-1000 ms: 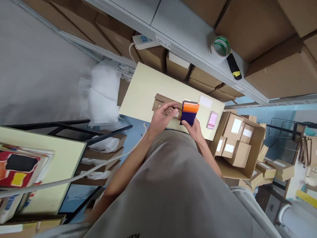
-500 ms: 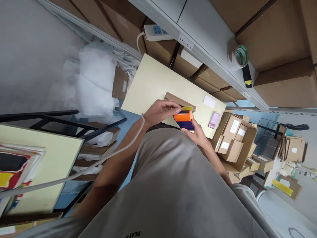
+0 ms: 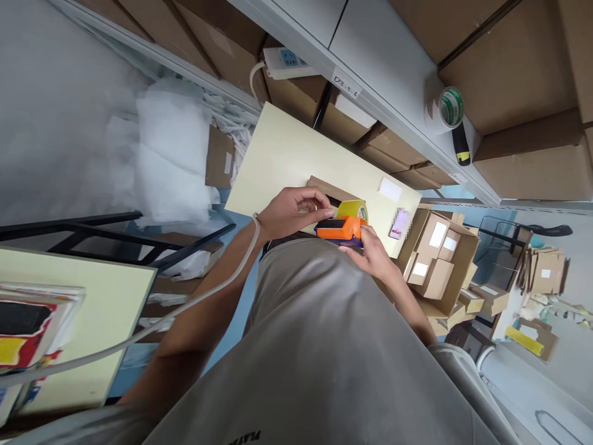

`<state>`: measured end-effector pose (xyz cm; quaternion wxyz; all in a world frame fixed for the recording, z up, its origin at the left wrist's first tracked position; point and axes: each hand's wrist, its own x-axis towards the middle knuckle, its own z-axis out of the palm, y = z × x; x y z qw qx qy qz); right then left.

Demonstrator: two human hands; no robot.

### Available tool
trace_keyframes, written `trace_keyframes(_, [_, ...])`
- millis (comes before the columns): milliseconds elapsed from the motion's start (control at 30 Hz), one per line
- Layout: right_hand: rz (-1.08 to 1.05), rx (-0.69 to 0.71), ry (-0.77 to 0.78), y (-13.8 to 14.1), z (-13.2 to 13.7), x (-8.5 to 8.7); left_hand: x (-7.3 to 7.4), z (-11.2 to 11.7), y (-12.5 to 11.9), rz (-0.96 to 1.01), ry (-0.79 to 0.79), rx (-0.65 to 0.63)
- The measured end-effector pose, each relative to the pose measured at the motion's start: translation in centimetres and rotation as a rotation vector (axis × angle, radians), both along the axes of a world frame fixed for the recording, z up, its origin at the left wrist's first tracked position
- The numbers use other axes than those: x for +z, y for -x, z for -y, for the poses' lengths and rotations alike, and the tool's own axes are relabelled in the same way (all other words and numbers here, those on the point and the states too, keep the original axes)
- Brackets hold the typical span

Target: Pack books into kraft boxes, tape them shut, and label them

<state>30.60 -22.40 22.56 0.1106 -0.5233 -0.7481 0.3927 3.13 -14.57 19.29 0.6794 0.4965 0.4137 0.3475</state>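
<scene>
An orange and dark blue tape dispenser (image 3: 341,228) with a yellowish tape roll (image 3: 353,209) is held low over the near edge of a pale yellow table (image 3: 282,154). My right hand (image 3: 368,252) grips it from below and the right. My left hand (image 3: 291,210) has its fingers curled over the dispenser's left end, pinching at the tape. Just behind the hands a flat brown cardboard box (image 3: 323,187) lies on the table.
A white label (image 3: 390,189) and a pink phone (image 3: 399,224) lie on the table's right part. An open carton of small boxes (image 3: 440,259) stands to the right. A metal shelf (image 3: 370,68) carries a tape roll (image 3: 445,108), a power strip (image 3: 282,60) and cartons. White packing film (image 3: 171,154) is piled at left.
The dispenser has been tipped from upright to lying flat and brought lower, toward my body. The yellow tape roll now shows above it. Both hands stayed on it.
</scene>
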Motion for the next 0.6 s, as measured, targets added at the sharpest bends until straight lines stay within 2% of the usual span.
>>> trace_keyframes(133, [0.020,0.007,-0.024,-0.5,0.2,-0.4,-0.1,0.1,-0.7,0.002,0.028,0.026])
trace_keyframes(267, [0.032,0.026,-0.040,-1.2,0.7,-1.0,-0.1,0.1,-0.8,-0.009,-0.015,-0.037])
trace_keyframes(400, [0.056,0.069,-0.096,-1.9,1.2,-1.3,0.5,0.5,-0.6,-0.059,-0.195,-0.061])
trace_keyframes(600, [0.061,0.151,-0.265,-3.5,1.2,-1.6,2.8,2.5,-1.1,-0.151,-0.490,0.087])
